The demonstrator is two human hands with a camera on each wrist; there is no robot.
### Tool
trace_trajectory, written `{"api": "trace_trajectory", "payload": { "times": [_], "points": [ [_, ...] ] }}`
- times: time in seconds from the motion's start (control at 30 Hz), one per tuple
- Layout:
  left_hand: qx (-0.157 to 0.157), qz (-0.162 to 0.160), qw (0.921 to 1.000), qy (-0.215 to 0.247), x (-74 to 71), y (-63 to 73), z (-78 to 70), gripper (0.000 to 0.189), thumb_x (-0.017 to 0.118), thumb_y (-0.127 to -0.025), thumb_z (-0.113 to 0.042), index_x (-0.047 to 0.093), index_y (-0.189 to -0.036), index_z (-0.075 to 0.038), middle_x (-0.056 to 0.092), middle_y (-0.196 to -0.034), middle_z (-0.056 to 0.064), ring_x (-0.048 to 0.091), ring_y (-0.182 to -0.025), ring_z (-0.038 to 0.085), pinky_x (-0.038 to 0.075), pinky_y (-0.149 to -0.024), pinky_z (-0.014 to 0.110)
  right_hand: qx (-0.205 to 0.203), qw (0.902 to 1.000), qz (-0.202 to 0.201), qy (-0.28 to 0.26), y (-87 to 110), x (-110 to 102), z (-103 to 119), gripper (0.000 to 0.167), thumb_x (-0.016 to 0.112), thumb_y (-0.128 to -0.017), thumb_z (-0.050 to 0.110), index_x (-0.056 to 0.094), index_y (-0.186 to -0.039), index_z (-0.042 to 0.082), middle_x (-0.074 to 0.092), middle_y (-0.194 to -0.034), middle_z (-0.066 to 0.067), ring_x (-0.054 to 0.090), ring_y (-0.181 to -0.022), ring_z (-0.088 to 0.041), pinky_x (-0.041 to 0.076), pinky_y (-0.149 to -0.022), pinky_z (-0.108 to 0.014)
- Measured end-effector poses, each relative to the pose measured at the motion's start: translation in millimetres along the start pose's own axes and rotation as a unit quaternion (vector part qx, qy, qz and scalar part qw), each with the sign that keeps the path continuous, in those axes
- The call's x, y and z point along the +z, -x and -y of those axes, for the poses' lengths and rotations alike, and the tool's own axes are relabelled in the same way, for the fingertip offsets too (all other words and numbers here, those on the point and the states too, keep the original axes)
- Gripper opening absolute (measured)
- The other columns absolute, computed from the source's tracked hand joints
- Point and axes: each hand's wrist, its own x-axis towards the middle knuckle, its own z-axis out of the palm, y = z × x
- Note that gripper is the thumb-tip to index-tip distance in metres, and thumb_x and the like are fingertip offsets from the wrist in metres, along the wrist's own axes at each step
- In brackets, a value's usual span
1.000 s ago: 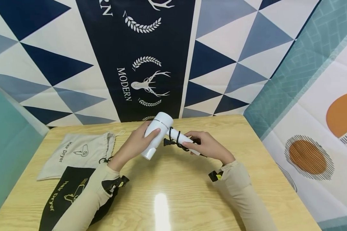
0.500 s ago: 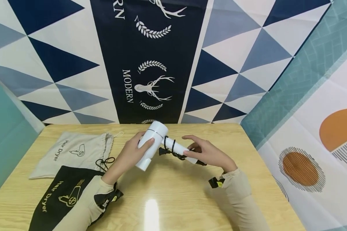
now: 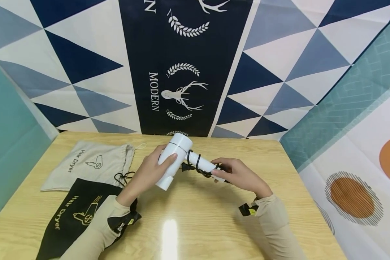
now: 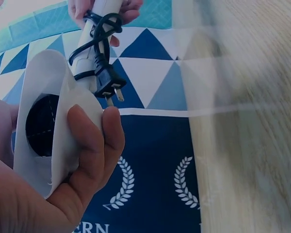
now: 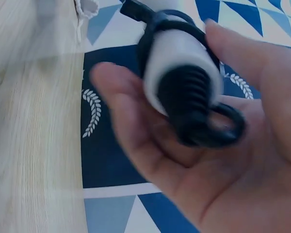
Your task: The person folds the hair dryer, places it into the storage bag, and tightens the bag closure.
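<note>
A white hair dryer (image 3: 178, 148) is held above the table, its handle slanting down to the right. My left hand (image 3: 150, 173) grips the barrel, fingers curled around it in the left wrist view. At the other end, my right hand (image 3: 240, 176) holds the tip of the handle between thumb and fingers. A black power cord (image 4: 101, 43) is wound around the handle, and its two-prong plug (image 4: 110, 81) hangs near the barrel. In the right wrist view the ribbed cord sleeve (image 5: 184, 99) points toward the palm.
On the table (image 3: 195, 231) at left lies a beige drawstring bag (image 3: 87, 166) printed "Hair Dryer". A black bag (image 3: 74, 216) with gold print overlaps it, partly under the left forearm. Patterned cloth walls (image 3: 94, 47) stand behind and at both sides.
Half a second ago the right fingers were lifted off the handle with the thumb against it; now they are around it again. The head view has shifted, and the left hand keeps its grip.
</note>
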Motion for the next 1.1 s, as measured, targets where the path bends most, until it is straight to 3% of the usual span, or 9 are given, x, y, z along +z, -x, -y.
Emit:
{"api": "trace_trajectory", "payload": {
  "times": [0.07, 0.27, 0.47, 0.6, 0.73, 0.83, 1.1],
  "points": [
    [0.000, 0.005, 1.0000, 0.000, -1.3, 0.1, -1.3, 0.069, 0.056, -0.096, -0.056, 0.041, -0.147, -0.013, 0.063, -0.113, 0.015, 0.068, -0.078, 0.022, 0.057, -0.058, 0.035, -0.008, 0.9997, -0.021, -0.005, -0.9, 2.8, 1.9, 0.043, 0.062, -0.099, 0.037, 0.060, -0.133, 0.011, 0.072, -0.097, -0.007, 0.066, -0.074, -0.017, 0.051, -0.059, -0.029],
    [-0.006, 0.053, 0.9982, 0.030, -9.8, 1.7, -4.7, 0.069, 0.068, -0.094, -0.044, 0.035, -0.147, -0.014, 0.059, -0.116, 0.017, 0.068, -0.082, 0.025, 0.057, -0.060, 0.038, -0.040, 0.9982, -0.041, 0.016, -7.6, 18.5, 10.1, 0.025, 0.065, -0.097, 0.037, 0.068, -0.115, 0.021, 0.069, -0.091, 0.001, 0.061, -0.071, -0.015, 0.051, -0.062, -0.030],
    [-0.013, 0.131, 0.9876, 0.084, -15.4, 5.6, -9.3, 0.075, 0.071, -0.092, -0.036, 0.028, -0.151, -0.019, 0.056, -0.117, 0.019, 0.067, -0.085, 0.028, 0.058, -0.063, 0.043, -0.056, 0.9965, -0.050, 0.036, -10.3, 32.5, 15.6, 0.018, 0.061, -0.099, 0.041, 0.063, -0.092, 0.025, 0.061, -0.077, 0.007, 0.054, -0.064, -0.011, 0.046, -0.058, -0.028],
    [0.002, 0.162, 0.9811, 0.107, -19.8, 8.6, -13.6, 0.072, 0.070, -0.093, -0.033, 0.028, -0.151, -0.021, 0.055, -0.117, 0.019, 0.068, -0.083, 0.030, 0.058, -0.062, 0.046, -0.072, 0.9959, -0.050, 0.025, -8.1, 36.5, 21.5, 0.019, 0.058, -0.101, 0.038, 0.060, -0.091, 0.021, 0.058, -0.074, 0.005, 0.054, -0.061, -0.011, 0.046, -0.055, -0.027],
    [0.015, 0.165, 0.9798, 0.112, -21.2, 10.8, -19.5, 0.068, 0.067, -0.095, -0.033, 0.028, -0.150, -0.019, 0.054, -0.117, 0.019, 0.067, -0.084, 0.029, 0.057, -0.063, 0.046, -0.075, 0.9963, -0.016, -0.039, -3.3, 37.8, 29.7, 0.020, 0.053, -0.104, 0.031, 0.056, -0.097, 0.012, 0.063, -0.075, -0.003, 0.064, -0.060, -0.020, 0.053, -0.055, -0.033],
    [0.027, 0.153, 0.9830, 0.098, -20.6, 12.9, -22.5, 0.066, 0.065, -0.097, -0.033, 0.029, -0.149, -0.017, 0.055, -0.116, 0.018, 0.067, -0.083, 0.028, 0.057, -0.063, 0.044, -0.062, 0.9946, -0.004, -0.083, -0.8, 39.3, 33.8, 0.022, 0.052, -0.105, 0.031, 0.055, -0.102, 0.009, 0.062, -0.071, -0.008, 0.063, -0.052, -0.025, 0.053, -0.048, -0.037],
    [0.054, 0.116, 0.9902, 0.055, -17.5, 17.6, -26.4, 0.063, 0.062, -0.098, -0.034, 0.031, -0.150, -0.014, 0.057, -0.115, 0.016, 0.066, -0.081, 0.024, 0.057, -0.062, 0.041, -0.055, 0.9936, -0.014, -0.098, 4.7, 39.7, 40.4, 0.023, 0.052, -0.104, 0.034, 0.057, -0.113, 0.014, 0.056, -0.069, -0.008, 0.053, -0.044, -0.019, 0.048, -0.041, -0.035]
  ]
}}
